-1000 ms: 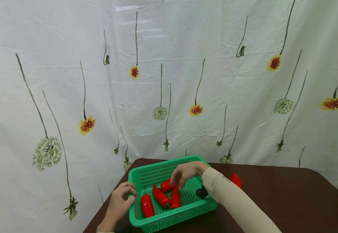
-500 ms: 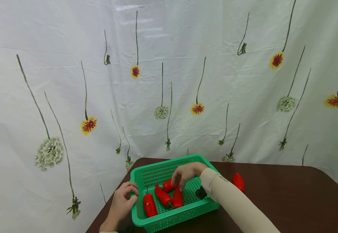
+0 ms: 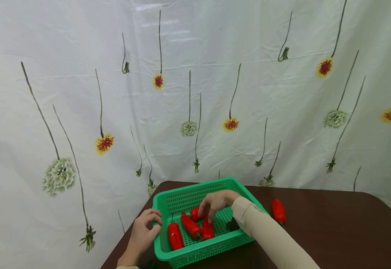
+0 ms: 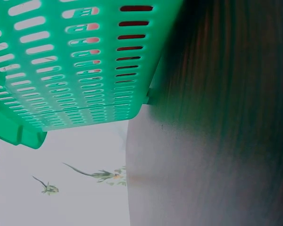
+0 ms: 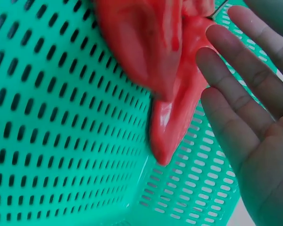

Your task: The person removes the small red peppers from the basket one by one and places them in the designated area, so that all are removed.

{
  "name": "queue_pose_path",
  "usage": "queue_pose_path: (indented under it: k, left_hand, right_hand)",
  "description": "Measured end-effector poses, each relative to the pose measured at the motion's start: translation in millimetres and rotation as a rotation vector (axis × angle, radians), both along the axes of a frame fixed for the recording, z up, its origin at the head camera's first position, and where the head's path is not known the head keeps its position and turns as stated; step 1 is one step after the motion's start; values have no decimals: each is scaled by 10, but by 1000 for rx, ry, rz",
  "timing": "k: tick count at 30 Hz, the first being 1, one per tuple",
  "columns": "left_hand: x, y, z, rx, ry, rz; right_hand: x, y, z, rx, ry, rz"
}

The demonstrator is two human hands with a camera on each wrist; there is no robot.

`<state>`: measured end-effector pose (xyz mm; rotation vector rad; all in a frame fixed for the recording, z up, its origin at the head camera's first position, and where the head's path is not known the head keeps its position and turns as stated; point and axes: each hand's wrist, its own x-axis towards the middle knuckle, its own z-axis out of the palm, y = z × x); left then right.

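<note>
A green slotted plastic basket [image 3: 195,256] holds several large red chili peppers. My left hand [image 3: 141,235] grips its left rim, fingers and thumb curled at the edge; in the left wrist view the basket's wall [image 4: 75,70] fills the upper left. Inside the basket, my right hand [image 3: 217,202] hangs palm down over a red pepper [image 3: 208,229]. The right wrist view has the right hand's fingers [image 5: 240,80] spread and fairly straight beside a pepper [image 5: 179,94]; whether they touch it I cannot tell. One pepper [image 3: 176,236] lies at the left, another [image 3: 191,225] in the middle, and a third [image 3: 194,213] farther back.
Right of the basket, a red pepper [image 3: 278,211] lies on the dark brown table [image 3: 326,224]. A white curtain with printed flowers [image 3: 209,149] hangs behind the table. Some dark object [image 3: 232,225] shows under the right wrist.
The view has shifted slightly, and the right sleeve covers less of the pepper on the table, so its stem now shows. Both hands stay almost in the same place at the basket.
</note>
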<state>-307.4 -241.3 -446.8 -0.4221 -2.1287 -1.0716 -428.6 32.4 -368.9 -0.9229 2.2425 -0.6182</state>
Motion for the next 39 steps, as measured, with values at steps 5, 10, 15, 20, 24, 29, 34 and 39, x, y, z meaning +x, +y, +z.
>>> queue_pose_path:
  k: [5, 10, 15, 20, 24, 29, 34, 39]
  left_hand:
    - [2, 6, 9, 3, -3, 6]
    - [7, 8, 12, 5, -4, 6]
    - [10, 17, 20, 0, -2, 2]
    - [7, 18, 18, -1, 3, 6]
    - [3, 12, 9, -3, 3, 16]
    - [-4, 11, 12, -9, 12, 25]
    - [-2, 17, 16, -7, 6, 29]
    - [9, 25, 20, -3, -7, 30]
  right_hand:
    - [25, -20, 10, 19, -13, 2]
    - [33, -17, 4, 55, -15, 9]
    - [43, -3, -7, 82, -21, 16]
    - [76, -5, -17, 134, 36, 11]
    - [97, -4, -33, 200, 98, -10]
    - [98, 5, -51, 214, 124, -22]
    - [114, 13, -54, 215, 130, -9]
    - [121, 37, -74, 236, 130, 8]
